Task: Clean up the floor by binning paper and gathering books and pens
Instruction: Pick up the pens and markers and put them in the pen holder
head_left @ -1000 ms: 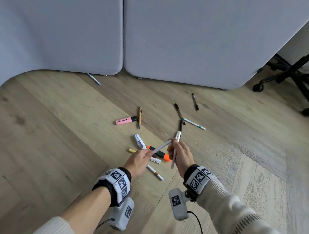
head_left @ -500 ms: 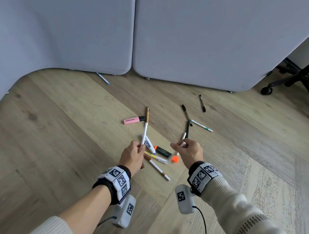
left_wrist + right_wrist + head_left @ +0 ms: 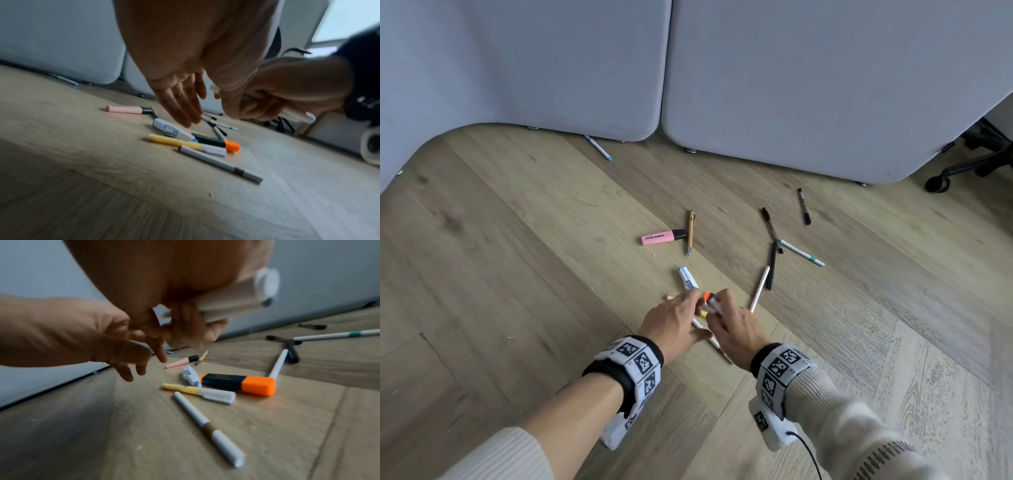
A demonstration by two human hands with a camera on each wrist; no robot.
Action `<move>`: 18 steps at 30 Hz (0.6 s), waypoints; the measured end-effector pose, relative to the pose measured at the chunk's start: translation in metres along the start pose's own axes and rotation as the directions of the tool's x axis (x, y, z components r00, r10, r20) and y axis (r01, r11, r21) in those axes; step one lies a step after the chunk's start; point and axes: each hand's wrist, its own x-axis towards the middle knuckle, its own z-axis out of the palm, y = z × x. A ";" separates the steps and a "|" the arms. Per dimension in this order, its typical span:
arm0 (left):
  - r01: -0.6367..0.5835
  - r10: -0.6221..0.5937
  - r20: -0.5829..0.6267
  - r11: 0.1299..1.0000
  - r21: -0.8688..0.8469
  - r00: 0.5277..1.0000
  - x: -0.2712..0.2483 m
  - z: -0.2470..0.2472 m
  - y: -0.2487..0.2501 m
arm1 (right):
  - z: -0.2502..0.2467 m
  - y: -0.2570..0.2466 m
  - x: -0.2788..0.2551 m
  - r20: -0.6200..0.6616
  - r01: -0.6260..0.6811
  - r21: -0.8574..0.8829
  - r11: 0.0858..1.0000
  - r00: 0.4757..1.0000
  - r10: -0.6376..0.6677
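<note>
head view: left hand (image 3: 674, 325) and right hand (image 3: 739, 330) now meet low over the pen cluster; 1 s ago each held a white pen up, 0.5 s ago they were apart. left no longer shows a pen, so handover to right looks done (judgement). white pen (image 3: 759, 288), pink highlighter (image 3: 658, 238), wood pen (image 3: 690, 231) lie on floor (image 3: 517, 274), untouched.
left wrist view: left hand fingers (image 3: 180, 104) straight, slightly spread, holding nothing, just above white-blue marker (image 3: 172, 130). yellow pen (image 3: 174, 142) beside it.
right wrist view: right hand fingers (image 3: 189, 324) curled round pale pens (image 3: 230, 300); count unclear. orange highlighter (image 3: 240, 383) and white-brown pen (image 3: 207, 423) on floor below.
meaning: gathering early; most pens remain. no paper or books seen.
</note>
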 end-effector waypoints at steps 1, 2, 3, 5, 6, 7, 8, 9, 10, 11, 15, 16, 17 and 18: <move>-0.010 0.009 0.020 0.999 0.047 1.000 0.001 0.006 -0.002 | 0.000 0.006 0.000 -0.051 -0.050 -0.025 0.998 0.998 0.049; -0.035 0.030 0.050 0.993 0.114 0.998 0.002 0.012 -0.003 | -0.001 0.014 0.001 -0.097 -0.105 -0.068 0.992 0.990 0.098; -0.071 0.053 0.099 0.978 0.196 0.994 0.004 0.018 -0.003 | -0.004 0.021 0.001 -0.122 -0.166 -0.115 0.979 0.981 0.152; -0.125 0.061 0.178 0.919 0.373 0.982 0.005 0.025 0.000 | -0.008 0.032 -0.003 -0.109 -0.246 -0.200 0.948 0.968 0.228; -0.134 0.058 0.182 0.889 0.438 0.982 0.005 0.029 0.000 | -0.007 0.036 -0.007 -0.080 -0.251 -0.235 0.939 0.968 0.239; -0.131 0.049 0.177 0.865 0.484 0.983 0.004 0.031 0.001 | -0.005 0.037 -0.009 -0.050 -0.239 -0.249 0.938 0.971 0.234; -0.130 0.042 0.178 0.844 0.520 0.983 0.003 0.034 0.001 | -0.001 0.038 -0.012 -0.023 -0.223 -0.243 0.944 0.974 0.224; -0.135 0.031 0.195 0.828 0.544 0.980 0.001 0.036 0.001 | 0.003 0.039 -0.013 -0.002 -0.212 -0.234 0.949 0.976 0.218; -0.142 0.032 0.207 0.828 0.542 0.978 -0.001 0.038 -0.001 | 0.008 0.039 -0.014 0.019 -0.202 -0.225 0.953 0.977 0.211; -0.146 0.041 0.208 0.842 0.520 0.977 -0.003 0.039 -0.004 | 0.013 0.040 -0.015 0.044 -0.192 -0.221 0.956 0.977 0.207; -0.013 -0.008 0.111 0.983 0.183 0.994 -0.008 0.024 -0.013 | 0.014 0.039 -0.013 0.101 -0.105 -0.197 0.975 0.987 0.127; 0.047 -0.053 0.088 0.997 0.067 0.995 -0.007 0.019 -0.014 | 0.012 0.041 -0.011 0.096 -0.112 -0.145 0.983 0.987 0.127; 0.107 -0.103 0.064 0.993 -0.060 0.993 -0.007 0.014 -0.015 | 0.010 0.043 -0.010 0.091 -0.135 -0.096 0.986 0.985 0.144; 0.165 -0.162 0.033 0.967 -0.196 0.986 -0.006 0.009 -0.017 | 0.007 0.045 -0.008 0.095 -0.166 -0.055 0.985 0.981 0.171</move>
